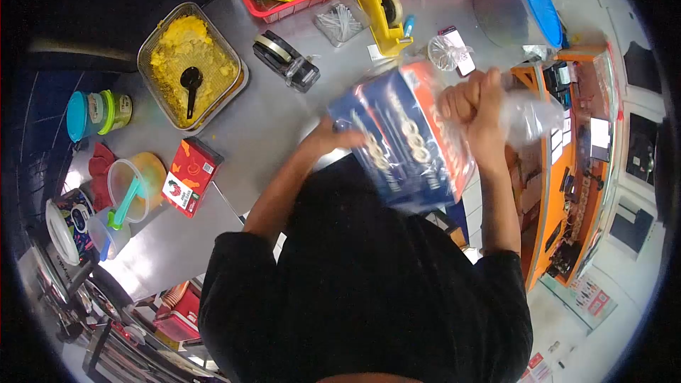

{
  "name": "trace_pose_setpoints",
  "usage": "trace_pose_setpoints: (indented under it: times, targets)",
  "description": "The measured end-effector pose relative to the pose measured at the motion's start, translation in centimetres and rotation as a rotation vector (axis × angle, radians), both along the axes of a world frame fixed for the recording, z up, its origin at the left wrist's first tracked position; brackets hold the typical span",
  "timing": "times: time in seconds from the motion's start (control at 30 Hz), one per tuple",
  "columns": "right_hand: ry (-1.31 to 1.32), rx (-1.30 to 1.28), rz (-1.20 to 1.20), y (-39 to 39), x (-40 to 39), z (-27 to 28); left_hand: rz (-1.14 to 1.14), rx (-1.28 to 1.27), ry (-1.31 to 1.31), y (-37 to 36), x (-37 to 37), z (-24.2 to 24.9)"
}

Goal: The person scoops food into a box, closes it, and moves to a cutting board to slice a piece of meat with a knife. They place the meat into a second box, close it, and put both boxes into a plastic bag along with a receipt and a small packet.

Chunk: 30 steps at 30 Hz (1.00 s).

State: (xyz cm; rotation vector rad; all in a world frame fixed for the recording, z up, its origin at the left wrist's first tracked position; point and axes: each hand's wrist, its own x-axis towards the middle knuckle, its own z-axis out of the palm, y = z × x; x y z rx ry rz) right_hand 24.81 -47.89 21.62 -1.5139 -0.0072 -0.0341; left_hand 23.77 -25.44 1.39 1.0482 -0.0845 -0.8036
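Note:
A pack of blue and orange printed boxes (408, 143) in a clear plastic bag is held up in front of my body, slightly blurred by motion. My left hand (332, 136) grips its left side, with the thumb over the blue face. My right hand (477, 110) is closed in a fist around the gathered neck of the plastic bag (528, 115), whose loose end sticks out to the right. Beyond the pack, on the grey table, stand a yellow tape dispenser (383, 20) and a black tape dispenser (286, 59).
On the left are a tray of yellow food (213, 64) with a black spoon (190, 89), a red box (190, 179) and a plastic tub (131, 186). A red basket (301, 1), a phone (464, 64) and a blue-lidded container (507, 10) lie further back. Orange shelving (567, 170) stands right.

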Motion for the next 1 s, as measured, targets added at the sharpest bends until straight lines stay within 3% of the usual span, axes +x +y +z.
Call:
trace_pose_setpoints:
  times: [0.07,0.1,0.13,0.17,0.23,0.3,0.37,0.43,0.47,0.57,0.63,0.7,0.77,0.8,0.9,1.0]
  targets:
    - [0.15,-0.125,-0.196,0.7,-0.2,-0.4,0.233,0.276,-0.638,1.2,0.0,5.3]
    - [0.106,-0.078,-0.173,1.1,-0.4,-1.0,0.351,0.416,-0.955,1.7,-0.4,6.6]
    - [0.059,-0.028,-0.149,1.3,-0.7,-2.4,0.172,0.7,-0.97,2.5,-0.9,6.4]
    - [0.007,0.025,-0.124,1.6,-0.9,-3.7,0.184,0.713,-1.113,3.2,-0.7,5.4]
    - [-0.035,-0.134,-0.127,2.7,-1.5,-5.6,0.199,0.732,-1.4,4.5,0.0,3.2]
    - [0.021,-0.112,-0.126,3.6,-1.5,-6.7,0.225,0.809,-1.488,5.1,3.5,1.9]
    - [0.1,-0.149,-0.115,3.8,-1.6,-8.1,0.276,0.882,-1.362,3.8,8.8,4.0]
    - [0.193,-0.249,-0.103,3.5,-1.7,-10.3,0.143,1.001,-1.319,2.0,14.9,4.6]
    - [0.099,-0.327,-0.11,3.9,-1.7,-11.5,0.059,1.067,-1.342,0.8,18.0,3.4]
    - [-0.205,-0.913,0.018,5.3,-1.0,-17.8,-0.204,1.362,-1.375,-2.5,23.1,2.4]
    - [0.162,-0.476,-0.008,6.8,-1.5,-17.9,-0.324,1.501,-1.363,-3.7,24.6,2.3]
    - [0.161,-0.45,0.047,7.2,-1.5,-17.4,-0.379,1.546,-1.334,-4.5,25.4,1.7]
    - [-0.196,-0.846,0.179,6.9,-1.3,-16.3,-0.383,1.56,-1.358,-4.8,26.1,0.6]
    - [-0.199,-0.922,0.187,7.1,-1.1,-15.5,-0.388,1.566,-1.367,-4.7,26.1,0.3]
    - [-0.274,-0.807,0.152,7.6,-1.0,-15.5,-0.338,1.565,-1.387,-4.7,26.0,-0.3]
    - [-0.191,-0.721,0.164,7.7,-0.7,-15.0,-0.378,1.567,-1.399,-4.6,25.8,0.3]
